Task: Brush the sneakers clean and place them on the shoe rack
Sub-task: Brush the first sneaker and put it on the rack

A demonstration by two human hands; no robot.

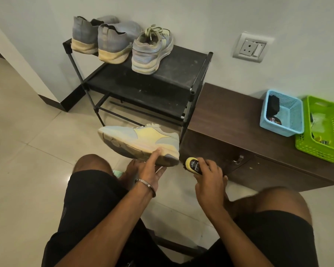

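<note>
Both hands were busy in front of the seated person's knees. Left hand held the sneaker up off the floor, turned on its side with the toe to the left and the heel to the right; fingers were under the sole and the thumb lay along the sole's edge. Right hand was curled round a dark brush with a yellow end, and that end sat right at the sneaker's heel, touching or just short of it; I could not tell which.

Judging by this, the brushing step was in hand, at the heel of this sneaker. Three other shoes already stood on the top shelf of the black shoe rack: a grey pair at the left and a laced sneaker that looked like the mate of the held one. There was bare shelf to the right of it, so the next move would likely call for finishing the heel and sole edge, then lifting the sneaker up and forward to set it beside its mate.

As for writing, the brush carried a small label, too blurred to read. A dark item in the blue basket on the brown cabinet showed a round printed mark, also unreadable. A green basket stood touching the blue one
</note>
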